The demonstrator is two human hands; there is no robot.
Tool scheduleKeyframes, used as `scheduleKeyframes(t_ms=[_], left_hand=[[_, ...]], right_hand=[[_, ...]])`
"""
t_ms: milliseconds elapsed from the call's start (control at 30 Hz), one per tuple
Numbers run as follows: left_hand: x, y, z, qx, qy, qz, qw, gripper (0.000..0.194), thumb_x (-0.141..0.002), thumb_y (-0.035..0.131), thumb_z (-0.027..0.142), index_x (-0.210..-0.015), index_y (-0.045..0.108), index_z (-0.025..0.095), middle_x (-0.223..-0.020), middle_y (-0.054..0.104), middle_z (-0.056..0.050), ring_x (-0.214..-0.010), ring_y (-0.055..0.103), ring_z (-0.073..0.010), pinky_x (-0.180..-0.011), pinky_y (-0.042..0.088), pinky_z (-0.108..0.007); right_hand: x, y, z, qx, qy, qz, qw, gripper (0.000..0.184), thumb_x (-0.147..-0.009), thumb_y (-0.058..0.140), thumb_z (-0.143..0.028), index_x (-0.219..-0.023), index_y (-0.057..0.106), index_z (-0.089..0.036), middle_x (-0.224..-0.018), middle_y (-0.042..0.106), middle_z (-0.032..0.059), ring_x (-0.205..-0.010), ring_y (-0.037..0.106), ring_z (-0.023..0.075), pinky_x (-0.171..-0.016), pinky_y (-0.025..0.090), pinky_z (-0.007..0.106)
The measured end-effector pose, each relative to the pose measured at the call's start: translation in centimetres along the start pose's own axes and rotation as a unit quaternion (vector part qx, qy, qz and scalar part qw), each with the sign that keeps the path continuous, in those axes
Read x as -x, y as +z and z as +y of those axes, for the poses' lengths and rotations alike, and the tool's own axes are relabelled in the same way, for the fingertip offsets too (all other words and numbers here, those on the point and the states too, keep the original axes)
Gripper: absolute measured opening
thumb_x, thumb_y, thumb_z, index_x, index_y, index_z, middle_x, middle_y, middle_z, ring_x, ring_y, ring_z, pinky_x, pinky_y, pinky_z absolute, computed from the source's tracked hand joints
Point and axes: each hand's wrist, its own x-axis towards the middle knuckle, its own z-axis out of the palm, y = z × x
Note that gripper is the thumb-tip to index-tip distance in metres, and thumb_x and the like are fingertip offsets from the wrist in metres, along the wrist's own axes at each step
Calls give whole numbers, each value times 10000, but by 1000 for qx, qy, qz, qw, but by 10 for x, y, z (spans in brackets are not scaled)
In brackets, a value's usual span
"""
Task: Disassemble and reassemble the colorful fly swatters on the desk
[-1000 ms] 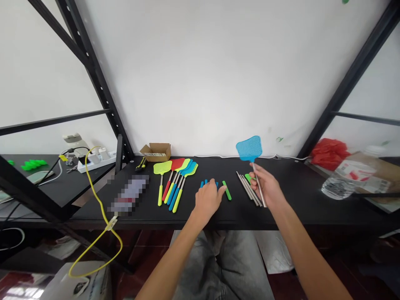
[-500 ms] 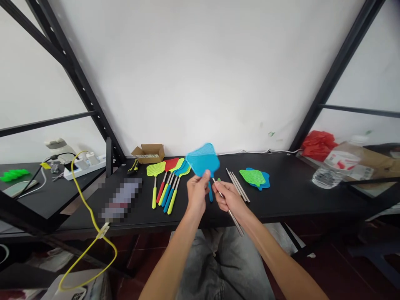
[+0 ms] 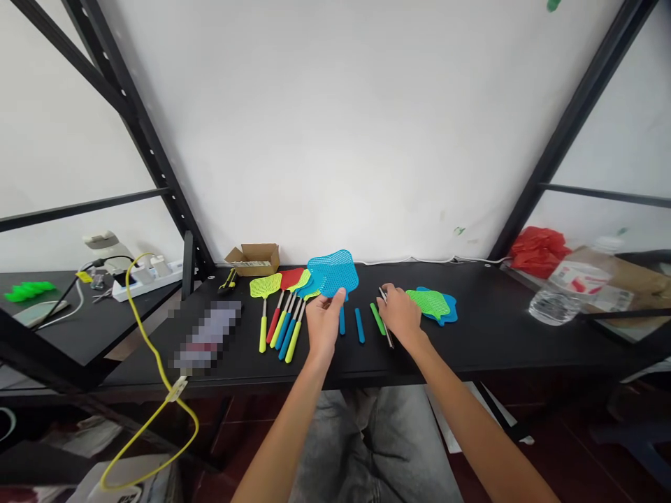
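Note:
My left hand [image 3: 323, 323] is closed on a blue fly swatter head [image 3: 335, 271], a flat mesh paddle raised over the desk, thumb across its neck. My right hand [image 3: 401, 313] rests low over thin metal rods [image 3: 388, 338], its fingers closed around them; how many it grips is hidden. Between the hands lie blue handles [image 3: 359, 325] and a green handle [image 3: 378, 319]. Right of my right hand, a green swatter head [image 3: 430, 303] overlaps a blue swatter head [image 3: 449, 313]. Several whole fly swatters [image 3: 286, 323] lie side by side to the left.
A cardboard box [image 3: 254, 260] and a yellow-black cutter [image 3: 228, 281] sit at the back left. A blurred-out object [image 3: 210, 335] lies before them, near a yellow cable [image 3: 152, 346]. A plastic bottle [image 3: 571, 283] and a red bag [image 3: 539, 250] stand right, beyond the black frame post [image 3: 569, 136].
My right hand has left the swatter head's neck and moved down and right onto the rods on the desk. The blue head in my left hand has tilted and lowered slightly.

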Motion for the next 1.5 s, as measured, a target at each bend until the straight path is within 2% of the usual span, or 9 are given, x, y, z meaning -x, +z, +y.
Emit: scheduleKeyframes(t_ms=[100,267,367,633,833,1000,1167,1333,1500], left_hand=[[3,9,-1,-30,28,-75,996,339,-782,693,476,-727,685,142,-622,569,12,-547,431,-96,-546,345,-222],[11,19,-1,-59,53,-180,981,349,-830,635,470,-735,704,141,-619,583,6,-575,458,-116,-574,340,-229],[14,21,-1,-114,48,-165,979,423,-835,615,507,-606,623,152,-524,482,33,-507,392,-101,-520,269,-226],[4,-33,12,-361,116,-153,913,380,-898,518,539,-891,732,225,-784,703,-37,-705,620,-194,-633,393,-257],[-8,-92,13,-693,37,-39,719,317,-829,616,498,-911,691,201,-975,705,-135,-879,665,-326,-688,446,-350],[-8,-83,17,-746,21,-85,660,270,-882,546,374,-818,695,158,-890,707,-164,-908,676,-339,-720,458,-366],[13,-56,30,-710,47,-93,696,344,-940,427,406,-800,656,191,-866,711,-130,-852,683,-312,-685,437,-340],[52,-10,30,-603,67,-178,775,320,-975,361,443,-1052,571,214,-872,706,-120,-798,685,-293,-678,410,-317],[77,20,10,-382,59,-201,900,302,-998,304,419,-1064,516,214,-855,670,-99,-765,645,-255,-666,390,-310]], right_hand=[[4,-7,4,-187,-31,-22,982,341,-940,477,-396,-1172,636,-205,-1043,684,118,-937,651,264,-689,472,310],[8,-23,9,-583,8,-142,800,433,-824,631,-545,-1079,663,-196,-862,678,59,-583,590,143,-427,372,212],[10,-29,12,-646,40,-159,745,464,-785,684,-551,-1097,665,-207,-856,677,55,-603,599,143,-421,398,211],[-10,-42,76,-499,89,35,861,523,-670,760,-457,-1081,673,-145,-734,674,46,-536,561,151,-457,428,256],[-21,-63,155,-83,156,71,982,595,-772,604,-567,-1168,696,-132,-1038,710,197,-980,648,372,-791,501,459],[3,-58,143,-10,99,85,991,531,-860,491,-539,-1177,694,-164,-1150,682,191,-1075,616,403,-872,478,495],[34,-48,75,-265,-30,48,963,353,-872,550,-500,-968,742,-220,-1043,730,115,-955,665,301,-890,493,435],[54,-23,1,-598,42,-192,777,400,-763,716,-556,-937,718,-196,-876,729,104,-784,678,234,-678,534,350],[51,-9,-18,-750,104,-149,636,352,-641,852,-448,-791,662,-191,-687,614,1,-670,605,151,-647,511,288]])
